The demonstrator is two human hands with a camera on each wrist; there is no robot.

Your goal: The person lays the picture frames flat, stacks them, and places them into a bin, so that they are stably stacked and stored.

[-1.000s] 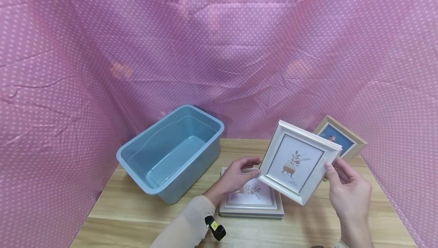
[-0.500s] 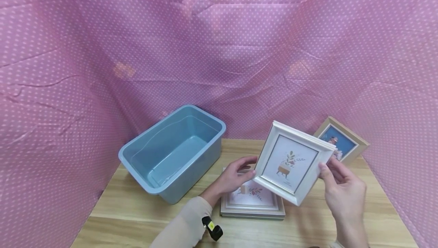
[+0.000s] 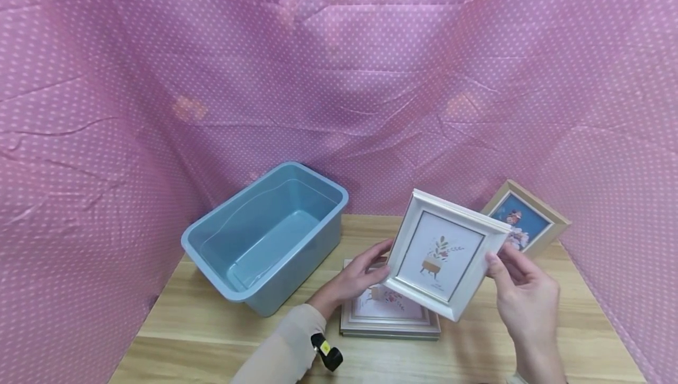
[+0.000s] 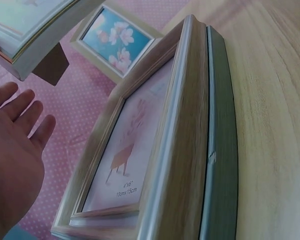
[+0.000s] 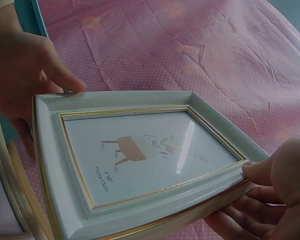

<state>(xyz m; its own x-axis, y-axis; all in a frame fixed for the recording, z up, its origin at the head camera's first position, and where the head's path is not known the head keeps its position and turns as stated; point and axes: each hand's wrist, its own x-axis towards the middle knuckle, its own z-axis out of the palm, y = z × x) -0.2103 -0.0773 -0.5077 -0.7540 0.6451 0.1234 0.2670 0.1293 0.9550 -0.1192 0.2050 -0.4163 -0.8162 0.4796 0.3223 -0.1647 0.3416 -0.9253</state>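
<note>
A white picture frame with a plant print is held tilted above the wooden table. The right hand pinches its right edge, thumb on the front and fingers behind, as the right wrist view also shows. At the opposite edge the left hand touches the frame with its thumb, its fingers fairly straight and reaching behind. In the left wrist view those fingers spread loosely beneath the raised frame. Partly under it lies a stack of frames, the top one bearing a similar plant print.
A blue-grey plastic bin stands on the left of the wooden table. Behind the held frame at the right leans a tan frame with a blue flower picture. Pink dotted cloth encloses the back and sides.
The white frame and the right hand have shifted left, and the left hand slightly left too. More of the tan frame's flower picture shows. The bin and the stack have not moved.
</note>
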